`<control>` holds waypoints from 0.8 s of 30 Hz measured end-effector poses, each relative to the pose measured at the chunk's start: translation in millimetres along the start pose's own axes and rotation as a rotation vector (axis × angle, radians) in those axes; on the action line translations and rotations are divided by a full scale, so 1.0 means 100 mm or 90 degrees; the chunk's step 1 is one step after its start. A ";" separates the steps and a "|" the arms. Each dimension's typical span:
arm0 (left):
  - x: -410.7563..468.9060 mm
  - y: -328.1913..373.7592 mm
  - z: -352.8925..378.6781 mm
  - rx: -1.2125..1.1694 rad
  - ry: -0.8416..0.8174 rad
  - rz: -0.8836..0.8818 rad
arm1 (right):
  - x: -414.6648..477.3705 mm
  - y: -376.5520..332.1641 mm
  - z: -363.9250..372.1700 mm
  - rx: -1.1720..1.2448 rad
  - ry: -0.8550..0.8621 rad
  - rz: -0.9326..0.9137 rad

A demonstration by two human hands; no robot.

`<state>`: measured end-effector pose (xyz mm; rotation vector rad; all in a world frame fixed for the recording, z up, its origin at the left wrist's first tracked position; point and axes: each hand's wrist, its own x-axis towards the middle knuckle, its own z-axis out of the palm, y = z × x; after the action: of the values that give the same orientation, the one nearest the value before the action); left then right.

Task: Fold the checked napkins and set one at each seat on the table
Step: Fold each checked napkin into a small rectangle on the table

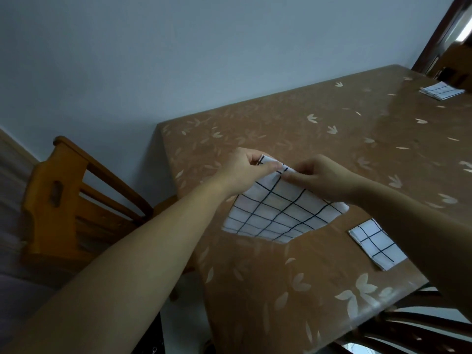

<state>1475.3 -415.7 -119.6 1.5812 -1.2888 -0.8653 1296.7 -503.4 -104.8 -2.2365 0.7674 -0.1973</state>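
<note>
On the table (332,139), my left hand (242,172) and right hand (324,175) pinch the napkin (278,213) at its far edge to fold it; a folded napkin (378,245) marks the near seat.

The desk (332,149) is set before the wall (153,60), and a chair (58,200) is placed at its left end. Near that end an unfolded napkin (281,213) is spread on the desk. Its far edge is pinched by the left grip (242,169) and the right grip (324,175), which are held close together. A folded napkin (375,245) is laid just to its right, near the front edge. A second folded napkin (440,91) is laid at the far right end, well apart. A second chair (408,325) is tucked under the front edge.
</note>
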 end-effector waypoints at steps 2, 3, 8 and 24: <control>-0.01 0.00 -0.07 -0.046 0.034 -0.020 | -0.05 0.06 -0.07 0.018 -0.017 0.017; -0.02 -0.02 -0.12 -0.070 0.049 -0.031 | -0.10 0.14 -0.11 0.024 -0.031 0.040; -0.08 -0.05 -0.19 -0.125 0.090 -0.074 | -0.26 0.53 -0.22 0.327 -0.024 0.148; -0.42 -0.54 0.16 -0.333 0.033 -0.313 | -0.16 0.53 0.07 0.588 0.151 0.313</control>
<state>1471.4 -375.1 -176.6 1.4858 -0.5604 -1.3278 1261.4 -518.3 -145.7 -1.1329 1.0520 -0.4672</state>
